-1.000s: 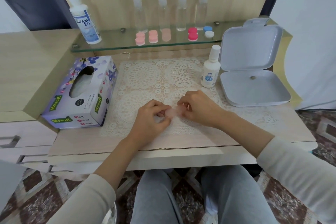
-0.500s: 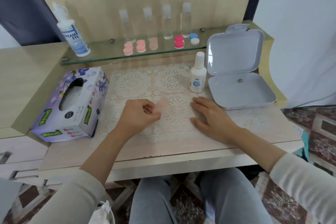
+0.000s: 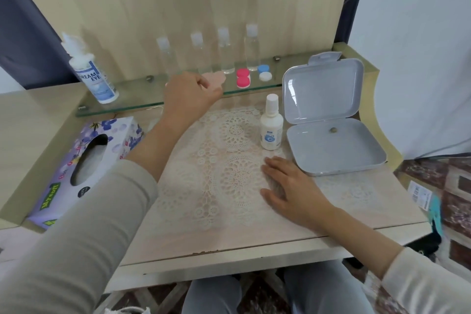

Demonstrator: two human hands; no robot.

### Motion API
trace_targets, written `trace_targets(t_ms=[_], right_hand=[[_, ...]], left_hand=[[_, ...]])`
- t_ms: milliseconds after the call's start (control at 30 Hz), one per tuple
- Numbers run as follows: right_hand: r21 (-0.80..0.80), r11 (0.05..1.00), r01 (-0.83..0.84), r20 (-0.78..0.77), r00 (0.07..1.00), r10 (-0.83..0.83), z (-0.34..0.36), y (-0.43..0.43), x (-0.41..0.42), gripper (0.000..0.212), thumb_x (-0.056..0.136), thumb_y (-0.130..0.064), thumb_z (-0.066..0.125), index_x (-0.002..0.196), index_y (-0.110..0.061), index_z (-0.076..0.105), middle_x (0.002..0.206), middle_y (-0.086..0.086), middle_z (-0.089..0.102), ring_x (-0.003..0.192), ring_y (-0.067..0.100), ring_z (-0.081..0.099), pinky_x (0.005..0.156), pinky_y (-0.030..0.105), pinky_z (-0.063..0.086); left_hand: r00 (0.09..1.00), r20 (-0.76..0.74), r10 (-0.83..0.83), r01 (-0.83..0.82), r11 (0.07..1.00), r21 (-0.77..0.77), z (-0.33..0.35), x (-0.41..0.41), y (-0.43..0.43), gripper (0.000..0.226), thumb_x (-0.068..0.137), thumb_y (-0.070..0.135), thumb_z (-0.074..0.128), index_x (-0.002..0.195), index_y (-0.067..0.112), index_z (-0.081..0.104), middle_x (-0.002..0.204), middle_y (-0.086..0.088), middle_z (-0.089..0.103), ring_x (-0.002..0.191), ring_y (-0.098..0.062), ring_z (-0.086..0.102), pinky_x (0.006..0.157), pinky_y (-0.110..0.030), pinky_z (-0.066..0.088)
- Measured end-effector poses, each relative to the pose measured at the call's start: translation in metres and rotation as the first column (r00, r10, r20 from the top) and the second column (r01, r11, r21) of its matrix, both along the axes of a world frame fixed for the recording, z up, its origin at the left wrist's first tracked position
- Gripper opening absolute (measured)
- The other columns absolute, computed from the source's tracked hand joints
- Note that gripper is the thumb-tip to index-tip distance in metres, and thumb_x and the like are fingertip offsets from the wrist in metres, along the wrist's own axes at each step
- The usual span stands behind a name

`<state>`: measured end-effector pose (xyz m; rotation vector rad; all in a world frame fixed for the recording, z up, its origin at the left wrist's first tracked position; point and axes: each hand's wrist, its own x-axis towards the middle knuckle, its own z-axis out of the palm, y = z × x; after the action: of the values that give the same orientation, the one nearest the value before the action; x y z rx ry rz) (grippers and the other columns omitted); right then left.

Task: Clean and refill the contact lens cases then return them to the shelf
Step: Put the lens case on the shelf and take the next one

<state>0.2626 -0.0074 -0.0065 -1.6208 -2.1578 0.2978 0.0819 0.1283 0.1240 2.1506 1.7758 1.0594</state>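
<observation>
Left hand (image 3: 191, 95) up at glass shelf (image 3: 122, 106), fingers curled, holding pale pink lens case (image 3: 215, 79) at fingertips. Red case (image 3: 243, 78) just right of grip, clear bottles (image 3: 251, 51) just behind. Set it flat, clear of both. Right hand (image 3: 288, 186) flat on lace mat (image 3: 229, 130), holding nothing.

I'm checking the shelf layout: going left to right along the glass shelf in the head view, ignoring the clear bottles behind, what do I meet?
Dream Eye solution bottle → left hand → pale pink lens case in its grip → bright pink lens case → blue-and-white lens case.
</observation>
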Motion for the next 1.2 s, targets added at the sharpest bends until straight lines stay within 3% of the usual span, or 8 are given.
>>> trace_targets(t_ms=[200,300,533,700,900,1033,1100,1200], right_hand=[[0.054,0.998,0.014,-0.002,1.0,-0.014,-0.006,0.001,0.0,0.058,0.081,-0.047,0.043,0.116,-0.005,0.062,0.127,0.01,0.057,0.12,0.027,0.052,0.099,0.036,0.032],[0.083,0.996,0.024,0.001,1.0,-0.024,-0.007,0.002,0.0,0.056,0.081,-0.046,0.045,0.115,-0.006,0.063,0.125,0.009,0.059,0.119,0.026,0.053,0.099,0.035,0.033],[0.096,0.995,0.027,-0.002,1.0,-0.027,-0.01,0.003,0.0,0.055,0.081,-0.046,0.045,0.115,-0.007,0.062,0.125,0.008,0.059,0.12,0.024,0.052,0.099,0.035,0.033],[0.092,0.995,0.031,0.013,0.999,-0.032,-0.009,0.003,0.0,0.055,0.081,-0.047,0.044,0.115,-0.008,0.062,0.126,0.007,0.059,0.12,0.024,0.052,0.1,0.035,0.031],[0.09,0.995,0.036,-0.002,0.999,-0.036,-0.01,0.003,0.0,0.055,0.081,-0.046,0.045,0.116,-0.008,0.062,0.126,0.007,0.058,0.12,0.024,0.052,0.099,0.033,0.033],[0.085,0.996,0.036,-0.002,0.999,-0.036,-0.01,0.003,0.0,0.055,0.081,-0.046,0.045,0.116,-0.008,0.062,0.126,0.006,0.058,0.121,0.023,0.051,0.099,0.033,0.033],[0.082,0.996,0.036,-0.008,0.999,-0.036,-0.01,0.002,0.0,0.055,0.081,-0.047,0.044,0.117,-0.008,0.062,0.127,0.006,0.058,0.122,0.023,0.051,0.099,0.033,0.032],[0.089,0.995,0.038,-0.003,0.999,-0.038,-0.011,0.002,-0.001,0.055,0.082,-0.047,0.044,0.117,-0.008,0.062,0.127,0.006,0.058,0.122,0.023,0.05,0.1,0.033,0.032]], left_hand=[[0.994,-0.106,0.021,-0.024,0.999,-0.03,0.004,0.02,0.033,0.021,0.075,0.03,0.063,0.073,0.009,0.065,0.068,-0.005,0.055,0.064,-0.02,0.047,0.057,-0.026,0.036],[0.988,-0.152,0.02,-0.027,0.999,-0.042,0.001,0.025,0.043,0.025,0.074,0.031,0.062,0.071,0.006,0.065,0.064,-0.007,0.05,0.06,-0.019,0.042,0.054,-0.026,0.032],[0.972,-0.231,0.032,-0.037,0.999,-0.02,-0.012,0.027,0.054,0.037,0.073,0.036,0.062,0.074,-0.001,0.068,0.062,-0.007,0.052,0.059,-0.021,0.046,0.059,-0.033,0.045],[0.972,-0.231,0.036,-0.032,0.999,0.019,-0.014,0.025,0.052,0.035,0.075,0.036,0.063,0.077,0.002,0.069,0.063,-0.006,0.053,0.06,-0.019,0.047,0.049,-0.024,0.029],[0.976,-0.216,0.019,0.004,0.995,0.102,-0.013,0.025,0.05,0.039,0.079,0.042,0.062,0.099,0.009,0.069,0.084,-0.009,0.067,0.08,-0.023,0.06,0.065,-0.026,0.039],[0.974,-0.224,-0.034,0.079,0.977,0.196,-0.009,0.024,0.051,0.026,0.083,0.034,0.058,0.091,0.012,0.071,0.067,0.001,0.055,0.069,-0.021,0.053,0.067,-0.029,0.036],[0.965,-0.246,-0.09,0.145,0.965,0.217,-0.005,0.028,0.052,0.021,0.085,0.03,0.057,0.086,0.015,0.072,0.065,0.005,0.055,0.075,-0.023,0.056,0.077,-0.034,0.037],[0.914,-0.382,-0.136,0.216,0.96,0.176,-0.001,0.036,0.054,0.022,0.086,0.034,0.055,0.099,0.025,0.07,0.084,0.004,0.065,0.095,-0.02,0.05,0.083,-0.031,0.025]])
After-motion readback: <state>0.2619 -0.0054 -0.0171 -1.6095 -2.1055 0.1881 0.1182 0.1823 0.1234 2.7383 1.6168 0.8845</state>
